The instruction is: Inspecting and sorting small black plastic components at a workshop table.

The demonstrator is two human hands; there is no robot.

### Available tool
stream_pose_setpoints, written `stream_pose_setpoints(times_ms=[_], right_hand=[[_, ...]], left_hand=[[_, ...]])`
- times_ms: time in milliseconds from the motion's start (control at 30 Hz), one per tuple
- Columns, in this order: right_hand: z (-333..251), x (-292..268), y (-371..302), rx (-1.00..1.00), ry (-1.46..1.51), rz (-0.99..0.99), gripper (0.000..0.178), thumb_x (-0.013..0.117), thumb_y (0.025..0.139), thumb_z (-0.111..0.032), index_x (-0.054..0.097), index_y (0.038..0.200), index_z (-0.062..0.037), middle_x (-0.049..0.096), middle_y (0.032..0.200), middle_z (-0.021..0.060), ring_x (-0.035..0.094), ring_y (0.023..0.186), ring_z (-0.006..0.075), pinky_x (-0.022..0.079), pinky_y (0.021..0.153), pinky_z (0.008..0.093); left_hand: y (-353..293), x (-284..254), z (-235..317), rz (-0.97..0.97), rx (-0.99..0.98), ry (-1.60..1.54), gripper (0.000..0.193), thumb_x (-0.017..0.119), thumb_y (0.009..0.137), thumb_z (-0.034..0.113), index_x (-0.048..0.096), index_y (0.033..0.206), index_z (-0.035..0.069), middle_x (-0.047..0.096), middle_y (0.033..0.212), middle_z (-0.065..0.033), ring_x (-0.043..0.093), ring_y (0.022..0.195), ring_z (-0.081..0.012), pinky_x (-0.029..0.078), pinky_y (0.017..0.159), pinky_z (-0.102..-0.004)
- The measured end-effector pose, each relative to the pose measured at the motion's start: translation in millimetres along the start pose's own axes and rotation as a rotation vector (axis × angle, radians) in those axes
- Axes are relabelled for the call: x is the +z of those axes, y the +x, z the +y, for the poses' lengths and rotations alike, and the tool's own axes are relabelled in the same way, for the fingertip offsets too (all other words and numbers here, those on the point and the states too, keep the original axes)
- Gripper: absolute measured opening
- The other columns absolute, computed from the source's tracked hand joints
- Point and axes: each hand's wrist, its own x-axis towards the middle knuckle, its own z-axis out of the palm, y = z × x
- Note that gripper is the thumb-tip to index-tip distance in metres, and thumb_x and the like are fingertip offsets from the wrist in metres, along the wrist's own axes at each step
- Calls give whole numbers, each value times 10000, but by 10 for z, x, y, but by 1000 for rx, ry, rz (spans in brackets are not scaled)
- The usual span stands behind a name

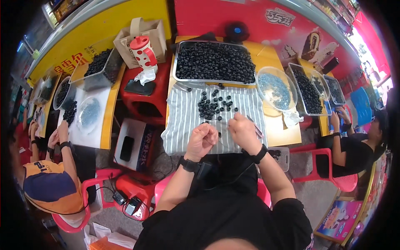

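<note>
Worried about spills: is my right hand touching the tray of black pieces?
Apart. The head view shows striped cloth between the right hand and the tray.

Small black pieces (207,111), rounded and ring-like with holes showing in some, lie loose at varied angles on the striped cloth (179,121). They bunch thickest left of the scatter's middle; one stray piece (189,89) lies far left.

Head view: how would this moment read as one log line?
left hand: curled, grip unclear | right hand: curled, grip unclear | striped cloth: loose black pieces | tray: more black pieces
</note>
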Motion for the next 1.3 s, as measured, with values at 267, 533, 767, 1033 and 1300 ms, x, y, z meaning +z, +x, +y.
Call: stream_pose_setpoints(times_ms=[267, 533, 767, 1033, 1300], right_hand=[[934, -349, 104, 159, 99, 214, 119, 625, 741, -23, 637, 859, -12, 599, 787, 173, 589, 721, 360, 470, 653, 413], [2124, -384, 306, 325, -172, 2, 171, 692, 675, -115, 668, 818, -23, 637, 733, 183, 636, 708, 346, 502, 649, 397], [1929, -434, 345, 302, -36, 89, 109, 615, 683, -70, 639, 773, -11, 619, 672, 178, 626, 638, 335, 490, 587, 384], [224, -219, -68, 141, 453, -127, 110, 537, 724, 0, 600, 815, -2, 599, 767, 192, 588, 722, 387, 476, 640, 414], [-179, -127, -127, 13, 275, -70, 141, 628, 736, -57, 591, 872, -48, 540, 812, 157, 575, 712, 367, 464, 614, 452]], left_hand=[[9, 28, 17, -21, 1, -64, 233, 575, 940, 232, 605, 865, 13, 560, 687, -75, 509, 633, -176, 408, 597, -285], [18, 9, 8, 10, -22, -14, 290, 569, 940, 288, 574, 858, 10, 533, 695, -68, 491, 648, -177, 386, 615, -299], [-6, -6, 14, 12, -17, 5, 297, 569, 940, 300, 570, 862, 13, 534, 694, -65, 490, 646, -181, 389, 610, -300], [-1, 26, 9, 20, -8, -20, 306, 581, 933, 312, 561, 856, 16, 517, 707, -66, 485, 641, -179, 389, 603, -301], [2, 48, 20, 29, 1, 20, 331, 560, 941, 327, 542, 820, 19, 510, 698, -68, 481, 631, -168, 382, 590, -286]])
